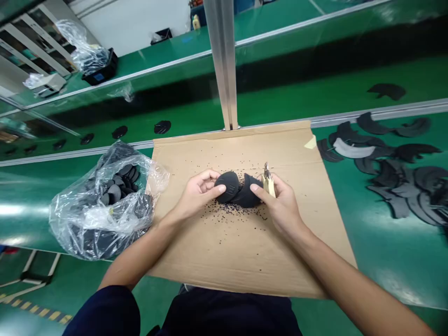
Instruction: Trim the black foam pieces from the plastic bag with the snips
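Observation:
Over the cardboard sheet, my left hand pinches a black oval plastic piece, thumb on its face. A black curved plastic piece is gripped by my right hand. The two pieces meet or overlap in the middle; I cannot tell whether they are joined. Also in my right hand is a pair of nippers with pale yellow handles, jaws pointing away from me. Small black plastic bits lie scattered on the cardboard beneath.
On the left, a clear plastic bag holds several black oval pieces. Many curved black parts are heaped on the green table at right. A metal post stands behind the cardboard. Black pieces lie in a row on the belt beyond.

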### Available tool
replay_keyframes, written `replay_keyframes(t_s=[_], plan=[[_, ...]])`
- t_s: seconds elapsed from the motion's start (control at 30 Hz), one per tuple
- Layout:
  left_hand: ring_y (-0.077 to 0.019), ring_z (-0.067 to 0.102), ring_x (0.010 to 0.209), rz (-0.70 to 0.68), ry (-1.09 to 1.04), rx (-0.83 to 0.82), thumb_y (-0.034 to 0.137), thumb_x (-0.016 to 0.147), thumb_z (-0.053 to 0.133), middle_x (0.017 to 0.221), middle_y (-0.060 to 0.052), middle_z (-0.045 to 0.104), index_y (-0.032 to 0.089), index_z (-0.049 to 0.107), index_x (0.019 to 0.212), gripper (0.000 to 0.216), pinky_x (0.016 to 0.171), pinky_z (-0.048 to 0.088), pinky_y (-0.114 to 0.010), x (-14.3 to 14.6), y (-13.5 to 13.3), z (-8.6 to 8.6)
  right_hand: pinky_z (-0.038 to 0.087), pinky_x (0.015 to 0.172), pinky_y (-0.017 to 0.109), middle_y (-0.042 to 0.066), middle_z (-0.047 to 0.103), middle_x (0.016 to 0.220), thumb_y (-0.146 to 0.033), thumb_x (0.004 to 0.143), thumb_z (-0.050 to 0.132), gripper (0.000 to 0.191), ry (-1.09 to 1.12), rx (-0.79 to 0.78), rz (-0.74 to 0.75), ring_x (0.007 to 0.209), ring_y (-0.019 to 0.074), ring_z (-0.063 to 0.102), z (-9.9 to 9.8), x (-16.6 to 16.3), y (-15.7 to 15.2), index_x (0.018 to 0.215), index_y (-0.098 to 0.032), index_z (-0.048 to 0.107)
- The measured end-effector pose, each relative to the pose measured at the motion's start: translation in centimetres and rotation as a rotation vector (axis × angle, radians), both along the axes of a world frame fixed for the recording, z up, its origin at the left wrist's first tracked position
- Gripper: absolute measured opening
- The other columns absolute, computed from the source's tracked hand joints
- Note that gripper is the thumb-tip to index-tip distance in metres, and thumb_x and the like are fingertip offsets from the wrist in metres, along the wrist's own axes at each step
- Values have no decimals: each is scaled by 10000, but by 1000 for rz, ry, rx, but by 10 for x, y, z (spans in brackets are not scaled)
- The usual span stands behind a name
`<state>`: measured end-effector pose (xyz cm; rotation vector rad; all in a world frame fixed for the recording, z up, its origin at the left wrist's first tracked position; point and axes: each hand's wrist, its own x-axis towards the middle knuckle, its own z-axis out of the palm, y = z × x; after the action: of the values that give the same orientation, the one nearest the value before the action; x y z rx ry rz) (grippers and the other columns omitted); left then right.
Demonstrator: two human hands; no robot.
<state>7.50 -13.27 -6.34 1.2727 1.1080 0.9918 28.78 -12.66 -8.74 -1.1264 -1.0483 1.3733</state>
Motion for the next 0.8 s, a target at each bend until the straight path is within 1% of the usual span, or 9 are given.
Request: replay_keyframes(t_s=[0.07,0.13,0.27,0.33,0.43,0.53,0.63,0.73,0.8], plan=[[-103,653,722,29,-17,-29,399,822,764,834,-14,676,160,590,909,308,681,565,-223,6,-8,-10,444,609,251,-37,569,735,-416,738,810,307,-22,7,91,650,115,502,4,-5,-7,823,-208,600],[-95,640,727,53,14,-6,394,825,763,896,-25,656,155,608,904,296,653,550,-203,11,-13,-18,427,594,247,-45,540,706,-455,755,797,328,-44,15,133,623,111,474,6,-8,-11,814,-212,584],[-108,638,844,69,134,97,341,858,730,1123,-66,640,167,645,943,211,675,542,-189,15,-17,-22,412,587,236,-40,528,724,-461,764,793,336,-120,44,79,638,112,456,7,-8,-14,828,-218,571],[-119,657,870,72,144,82,309,885,696,1111,-65,672,176,642,999,184,721,559,-206,17,-20,-24,418,597,236,-31,543,752,-442,773,790,316,-165,56,42,660,118,465,6,-9,-16,849,-221,577],[-139,700,942,86,40,35,263,907,662,1084,-65,725,176,619,1123,237,820,587,-243,22,-23,-27,456,647,248,-23,571,784,-410,790,782,279,-218,95,30,697,128,504,7,-9,-17,854,-225,584],[-162,733,969,72,-23,49,272,928,638,1099,-83,755,154,635,1163,263,838,614,-274,22,-24,-28,496,687,264,-16,612,803,-388,817,762,236,-252,122,63,722,138,558,10,-7,-17,867,-228,597],[-183,748,978,53,146,208,276,931,642,1098,-83,774,163,690,1142,244,877,627,-329,17,-25,-24,527,696,288,4,677,845,-387,824,758,215,-315,169,145,767,162,621,12,-4,-15,906,-230,637],[-190,739,1051,55,283,426,237,905,676,1144,-69,773,199,703,1189,288,972,607,-372,12,-27,-18,525,662,299,16,708,846,-341,838,740,148,-425,299,194,744,166,635,13,-2,-14,906,-232,667],[-178,746,1013,61,260,441,236,898,692,1119,-64,780,210,698,1217,320,933,621,-352,12,-28,-14,525,644,303,20,714,832,-287,853,720,83,-467,386,196,721,164,641,12,-2,-16,888,-235,667]])
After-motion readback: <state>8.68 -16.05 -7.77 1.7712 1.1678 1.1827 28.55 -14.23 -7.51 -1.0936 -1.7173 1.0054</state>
